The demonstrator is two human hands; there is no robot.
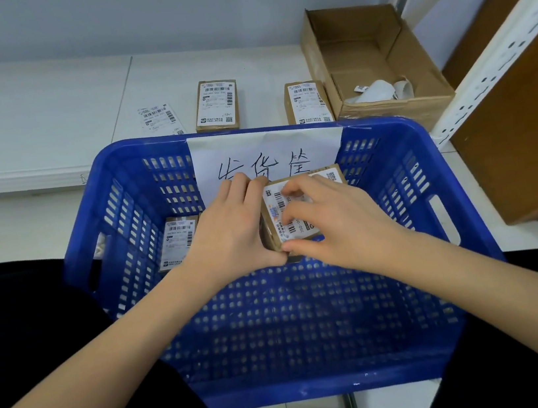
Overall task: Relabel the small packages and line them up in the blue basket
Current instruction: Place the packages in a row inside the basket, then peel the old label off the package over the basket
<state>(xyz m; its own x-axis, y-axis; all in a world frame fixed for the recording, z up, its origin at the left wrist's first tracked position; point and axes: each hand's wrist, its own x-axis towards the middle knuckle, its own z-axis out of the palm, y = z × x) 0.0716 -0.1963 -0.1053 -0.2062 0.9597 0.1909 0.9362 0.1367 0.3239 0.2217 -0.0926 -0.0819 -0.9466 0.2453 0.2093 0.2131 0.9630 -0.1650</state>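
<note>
Grip: both hands grasp one small brown package (299, 210) over the blue basket (403, 164).
Left hand (229, 230): fingers curled over the package's far left edge, thumb under its near left corner.
Right hand (335, 218): fingers bent down onto the label (281, 202) on the package's top face, thumb at the near edge.
Held package: tilted, near the basket's far wall, its label showing barcodes and a QR code at the far right corner.
Basket: perforated blue plastic, in front of the person's lap, with a white paper sign (263, 151) bearing handwritten characters hung over its far rim.
Second package (179, 242): inside the basket at the left, label up, just beside the left hand.
Table (24, 117): white, behind the basket; two more labelled packages (216, 105) (307, 103) lie on it, well apart from each other.
Loose label (160, 119): flat on the table, left of those packages.
Carton (375, 61): open cardboard box at the table's right, holding white paper scraps (383, 89).
</note>
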